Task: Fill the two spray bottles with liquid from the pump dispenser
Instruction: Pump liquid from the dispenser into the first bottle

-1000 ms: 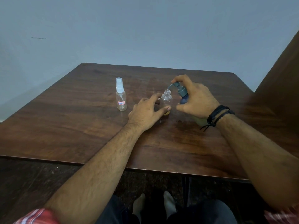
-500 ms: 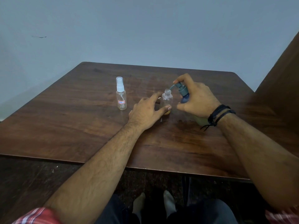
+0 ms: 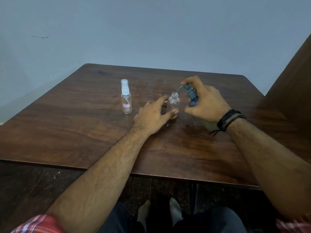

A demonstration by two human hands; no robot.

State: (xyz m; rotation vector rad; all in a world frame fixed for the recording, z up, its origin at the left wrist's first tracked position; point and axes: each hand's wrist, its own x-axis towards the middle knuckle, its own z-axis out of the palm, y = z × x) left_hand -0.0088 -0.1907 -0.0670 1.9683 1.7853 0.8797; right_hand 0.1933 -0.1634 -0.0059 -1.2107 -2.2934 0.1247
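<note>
— What do the fingers hold?
— The left hand (image 3: pixel 154 117) is clamped round the small uncapped clear plastic bottle (image 3: pixel 174 105); the right hand (image 3: pixel 204 102) grips the blue pump dispenser (image 3: pixel 191 96), forefinger on top, spout over the bottle's mouth.
— Beyond them?
— Left of the left hand, a capped clear spray bottle (image 3: pixel 126 98) stands apart on the dark wooden worktop (image 3: pixel 84 123), under a pale blue wall (image 3: pixel 151 31).

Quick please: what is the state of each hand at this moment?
Left hand: grip closed around the uncapped spray bottle, steadying it on the table.
Right hand: grip closed on the pump dispenser, one finger on the pump head.
</note>
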